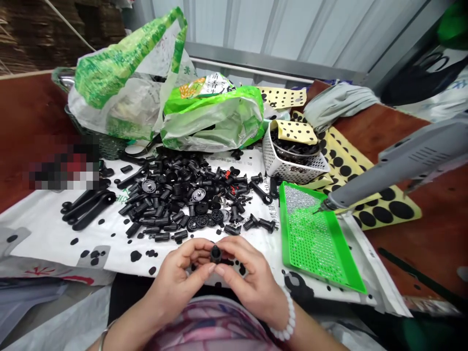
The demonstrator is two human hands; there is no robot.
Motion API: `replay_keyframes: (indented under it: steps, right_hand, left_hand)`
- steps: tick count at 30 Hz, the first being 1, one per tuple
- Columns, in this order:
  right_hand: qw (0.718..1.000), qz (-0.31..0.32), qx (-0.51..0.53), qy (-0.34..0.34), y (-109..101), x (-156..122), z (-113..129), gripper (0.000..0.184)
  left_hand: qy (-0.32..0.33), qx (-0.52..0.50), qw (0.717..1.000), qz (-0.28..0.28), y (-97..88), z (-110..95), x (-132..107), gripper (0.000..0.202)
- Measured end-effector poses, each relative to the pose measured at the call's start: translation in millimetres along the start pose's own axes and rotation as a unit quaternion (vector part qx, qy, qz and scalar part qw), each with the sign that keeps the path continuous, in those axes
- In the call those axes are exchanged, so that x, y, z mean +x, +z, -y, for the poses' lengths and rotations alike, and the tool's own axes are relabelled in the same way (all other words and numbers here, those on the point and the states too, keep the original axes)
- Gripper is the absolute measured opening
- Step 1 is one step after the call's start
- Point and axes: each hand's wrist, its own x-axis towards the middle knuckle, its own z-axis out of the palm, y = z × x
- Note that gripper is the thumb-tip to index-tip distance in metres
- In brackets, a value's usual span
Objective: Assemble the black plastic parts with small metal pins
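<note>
Both of my hands meet at the near edge of the table around one small black plastic part (215,254), round with a hollow end that faces me. My left hand (185,265) pinches it from the left between thumb and fingers. From the right, the thumb and fingers of my right hand (244,267) close on the same part. The far side of the part is hidden by my fingers. Just beyond my hands lies a loose pile of black plastic parts (179,195), with short cylinders, discs and handles among them.
A green perforated tray (321,253) of small silvery pieces stands at right, with a grey electric screwdriver (395,161) over it. Behind are a white basket (288,165) and green plastic bags (215,117). Yellow sheets with black dots (383,204) lie at right. Black cranks (89,207) lie left.
</note>
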Motion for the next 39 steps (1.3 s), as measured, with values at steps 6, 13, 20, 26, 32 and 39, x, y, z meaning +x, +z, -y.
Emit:
replay_keyframes:
  steps: [6,13,20,26,32,39]
  right_hand:
    - [0.999,-0.02,0.034,0.035,12,-1,-4,0.02]
    - [0.994,-0.006,-0.099,-0.04,5,0,-11,0.021]
    - [0.991,-0.006,-0.124,-0.043,6,-1,-14,0.019]
    - [0.992,0.013,-0.122,-0.04,3,0,-15,0.019]
    - [0.989,0.015,-0.14,-0.054,5,0,-14,0.019]
    - [0.985,0.004,-0.161,-0.055,6,-3,-17,0.023]
  left_hand:
    - [0.064,0.178,0.982,0.011,-4.4,5,-5,0.021]
    - [0.125,0.248,0.961,-0.015,-12.0,-12,1,0.023]
    - [0.088,0.186,0.978,-0.029,-3.1,-9,8,0.006]
    - [0.07,0.153,0.986,-0.018,-0.3,-5,6,0.008]
    - [0.164,0.262,0.951,-0.006,-1.4,-10,3,0.011]
    - [0.177,0.3,0.937,-0.03,-4.0,-6,0,0.01]
